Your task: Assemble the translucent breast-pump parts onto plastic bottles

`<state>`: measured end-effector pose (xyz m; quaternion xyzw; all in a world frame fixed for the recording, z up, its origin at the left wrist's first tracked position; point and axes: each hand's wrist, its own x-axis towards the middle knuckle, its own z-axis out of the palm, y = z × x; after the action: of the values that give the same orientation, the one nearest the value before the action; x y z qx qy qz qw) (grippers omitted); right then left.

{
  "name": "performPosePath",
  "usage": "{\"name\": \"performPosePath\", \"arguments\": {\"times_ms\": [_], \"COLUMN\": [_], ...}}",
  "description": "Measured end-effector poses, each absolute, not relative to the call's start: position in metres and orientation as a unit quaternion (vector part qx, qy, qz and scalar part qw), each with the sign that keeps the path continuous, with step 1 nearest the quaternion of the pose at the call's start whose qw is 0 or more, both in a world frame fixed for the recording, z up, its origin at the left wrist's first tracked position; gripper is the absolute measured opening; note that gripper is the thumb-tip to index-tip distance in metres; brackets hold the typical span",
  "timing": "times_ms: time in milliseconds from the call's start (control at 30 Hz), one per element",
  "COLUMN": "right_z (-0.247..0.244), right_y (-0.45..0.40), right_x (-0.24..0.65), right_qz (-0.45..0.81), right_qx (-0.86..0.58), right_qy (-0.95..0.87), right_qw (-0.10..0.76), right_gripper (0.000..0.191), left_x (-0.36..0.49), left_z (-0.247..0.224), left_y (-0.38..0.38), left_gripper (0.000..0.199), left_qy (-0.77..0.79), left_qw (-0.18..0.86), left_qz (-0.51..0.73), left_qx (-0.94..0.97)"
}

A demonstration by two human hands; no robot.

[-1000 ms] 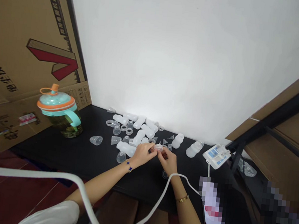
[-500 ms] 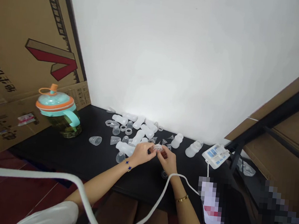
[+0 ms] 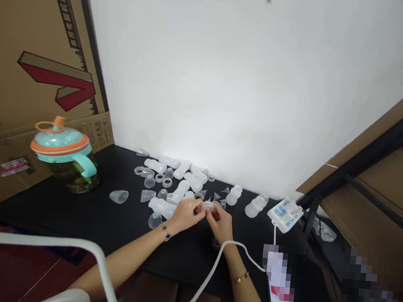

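My left hand (image 3: 189,213) and my right hand (image 3: 221,224) meet above the black table, fingertips pinching a pale bottle collar ring (image 3: 207,205) from both sides. A small clear tip pokes up from the ring; its exact shape is too small to tell. Close to my left wrist lie a white baby bottle (image 3: 163,208) on its side and a clear dome-shaped part (image 3: 155,220). Behind my hands are several more white bottles, loose collar rings (image 3: 167,182) and small clear cone-shaped pieces (image 3: 216,197). A round clear part (image 3: 216,242) is partly hidden by my right hand.
On the right stand a white bottle (image 3: 234,195), a tilted bottle (image 3: 256,206), a white power strip (image 3: 285,214) and a phone (image 3: 283,287). A white cable (image 3: 206,284) arcs across my right forearm. Leftward are a clear cap (image 3: 118,196), a jug (image 3: 67,157) and a cardboard box (image 3: 22,91).
The camera view has shifted slightly, so the table things appear a little lower and further left. Both hands keep their pinch on the collar ring.
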<state>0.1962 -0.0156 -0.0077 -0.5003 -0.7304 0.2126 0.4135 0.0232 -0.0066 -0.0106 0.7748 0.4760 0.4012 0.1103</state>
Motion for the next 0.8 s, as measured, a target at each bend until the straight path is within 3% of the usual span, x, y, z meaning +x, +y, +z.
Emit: {"name": "performPosePath", "arguments": {"times_ms": [500,800], "right_z": [-0.0041,-0.004], "right_y": [-0.0204,-0.0203], "right_x": [0.1979,0.198], "right_qz": [0.24,0.21], "right_qx": [-0.488,-0.49], "right_qy": [-0.721,-0.747], "right_qw": [0.43,0.396], "right_gripper": [0.026,0.028], "left_x": [0.0237,0.0228], "left_z": [-0.0068,-0.0093], "left_y": [-0.0148,-0.0127], "left_gripper": [0.02,0.022], "left_qy": [0.453,0.461], "left_qw": [0.072,0.077], "left_qz": [0.419,0.421], "left_qx": [0.784,0.778]}}
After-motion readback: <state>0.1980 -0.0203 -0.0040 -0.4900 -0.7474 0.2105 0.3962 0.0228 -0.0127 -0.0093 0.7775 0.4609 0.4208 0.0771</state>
